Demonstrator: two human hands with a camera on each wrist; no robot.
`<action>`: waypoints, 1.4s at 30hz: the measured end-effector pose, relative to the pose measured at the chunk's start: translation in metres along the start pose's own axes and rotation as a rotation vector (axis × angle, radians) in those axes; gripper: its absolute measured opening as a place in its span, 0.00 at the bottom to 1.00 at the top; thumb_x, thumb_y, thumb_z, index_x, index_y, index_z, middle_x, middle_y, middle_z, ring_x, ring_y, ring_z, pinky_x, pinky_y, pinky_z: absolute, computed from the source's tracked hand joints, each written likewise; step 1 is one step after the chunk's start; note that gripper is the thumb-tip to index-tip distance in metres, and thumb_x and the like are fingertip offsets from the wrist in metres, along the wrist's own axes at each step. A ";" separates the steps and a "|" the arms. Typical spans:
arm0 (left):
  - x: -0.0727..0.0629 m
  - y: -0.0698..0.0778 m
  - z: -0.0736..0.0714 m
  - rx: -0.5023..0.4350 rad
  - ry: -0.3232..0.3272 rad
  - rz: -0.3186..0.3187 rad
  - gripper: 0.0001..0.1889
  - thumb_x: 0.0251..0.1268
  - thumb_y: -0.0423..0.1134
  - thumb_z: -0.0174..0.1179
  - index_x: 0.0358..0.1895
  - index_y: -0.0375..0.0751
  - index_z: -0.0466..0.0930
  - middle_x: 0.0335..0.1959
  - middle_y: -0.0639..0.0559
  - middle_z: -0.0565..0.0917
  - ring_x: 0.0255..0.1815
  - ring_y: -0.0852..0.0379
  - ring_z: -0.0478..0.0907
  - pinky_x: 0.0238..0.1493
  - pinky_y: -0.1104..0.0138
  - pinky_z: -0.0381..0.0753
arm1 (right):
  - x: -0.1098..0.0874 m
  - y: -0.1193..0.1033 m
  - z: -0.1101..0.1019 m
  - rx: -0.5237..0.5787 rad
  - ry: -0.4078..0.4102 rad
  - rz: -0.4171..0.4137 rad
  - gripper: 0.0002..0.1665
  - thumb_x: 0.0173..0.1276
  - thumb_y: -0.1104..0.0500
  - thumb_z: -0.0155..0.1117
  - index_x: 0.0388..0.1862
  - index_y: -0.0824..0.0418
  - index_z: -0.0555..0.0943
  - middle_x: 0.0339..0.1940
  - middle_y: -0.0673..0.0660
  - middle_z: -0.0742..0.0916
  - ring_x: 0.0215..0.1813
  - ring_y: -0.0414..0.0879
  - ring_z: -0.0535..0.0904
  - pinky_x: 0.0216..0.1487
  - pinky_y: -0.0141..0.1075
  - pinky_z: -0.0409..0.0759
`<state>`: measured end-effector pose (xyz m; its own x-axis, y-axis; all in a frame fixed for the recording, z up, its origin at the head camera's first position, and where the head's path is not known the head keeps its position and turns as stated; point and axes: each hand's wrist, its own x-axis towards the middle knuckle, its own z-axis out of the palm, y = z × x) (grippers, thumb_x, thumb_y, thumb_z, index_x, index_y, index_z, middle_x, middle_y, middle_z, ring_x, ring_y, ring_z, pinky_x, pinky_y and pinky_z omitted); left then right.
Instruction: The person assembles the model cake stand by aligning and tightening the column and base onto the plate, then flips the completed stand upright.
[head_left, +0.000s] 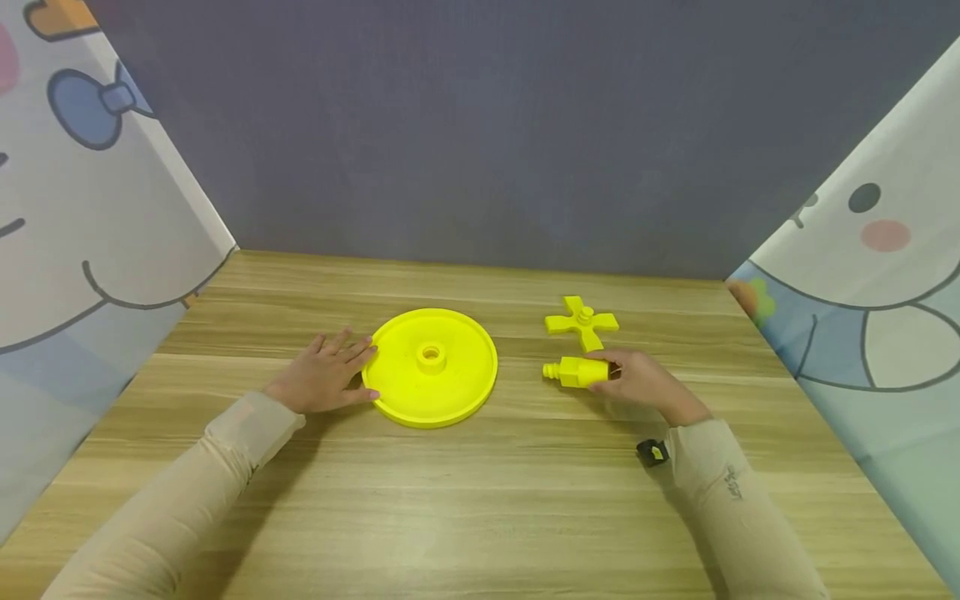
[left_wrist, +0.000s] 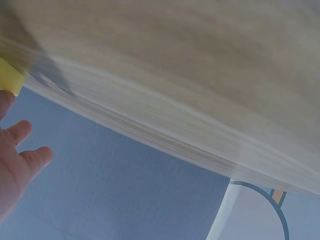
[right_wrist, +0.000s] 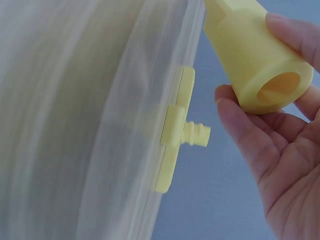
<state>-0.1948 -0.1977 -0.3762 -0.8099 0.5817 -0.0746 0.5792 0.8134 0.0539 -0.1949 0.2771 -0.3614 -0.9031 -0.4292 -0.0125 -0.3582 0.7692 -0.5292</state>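
Note:
A round yellow disc (head_left: 405, 387) with a raised rim and a holed hub at its centre lies flat on the wooden table. My left hand (head_left: 322, 375) is at its left edge, fingers spread and fingertips touching the rim. To the disc's right, my right hand (head_left: 637, 383) pinches a yellow post (head_left: 581, 372) between thumb and fingers, holding it on its side. The post's threaded end points left. In the right wrist view its hollow end (right_wrist: 280, 90) faces the camera. Just beyond it, a yellow four-armed cross (head_left: 582, 320) rests with its threaded stud upward.
A small black object (head_left: 652, 452) with a yellow mark lies beside the right sleeve. A dark grey panel (head_left: 480, 133) closes off the table's back, and cartoon-printed cloths (head_left: 885, 250) flank both sides.

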 end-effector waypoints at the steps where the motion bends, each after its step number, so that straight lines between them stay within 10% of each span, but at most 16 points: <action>1: 0.000 0.000 0.000 -0.002 0.001 -0.002 0.41 0.67 0.63 0.49 0.71 0.32 0.60 0.72 0.35 0.60 0.72 0.30 0.49 0.65 0.35 0.50 | 0.002 -0.001 0.001 0.000 -0.001 -0.001 0.29 0.59 0.59 0.71 0.57 0.71 0.77 0.33 0.53 0.82 0.33 0.43 0.73 0.34 0.37 0.75; 21: -0.001 0.001 -0.003 0.006 -0.016 -0.008 0.41 0.67 0.63 0.50 0.71 0.32 0.61 0.72 0.36 0.60 0.72 0.30 0.50 0.65 0.35 0.50 | 0.034 -0.034 0.018 0.060 0.018 -0.110 0.32 0.58 0.59 0.72 0.61 0.68 0.76 0.53 0.64 0.83 0.38 0.46 0.77 0.39 0.39 0.79; 42: -0.001 -0.001 0.001 0.049 -0.001 -0.019 0.39 0.67 0.66 0.45 0.69 0.39 0.67 0.71 0.39 0.64 0.71 0.31 0.54 0.64 0.33 0.52 | 0.084 -0.075 0.030 0.126 -0.032 -0.158 0.28 0.60 0.61 0.71 0.60 0.66 0.78 0.39 0.55 0.84 0.33 0.44 0.74 0.35 0.36 0.76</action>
<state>-0.1939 -0.1990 -0.3770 -0.8207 0.5663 -0.0762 0.5677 0.8232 0.0036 -0.2369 0.1697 -0.3481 -0.8292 -0.5565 0.0530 -0.4606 0.6264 -0.6289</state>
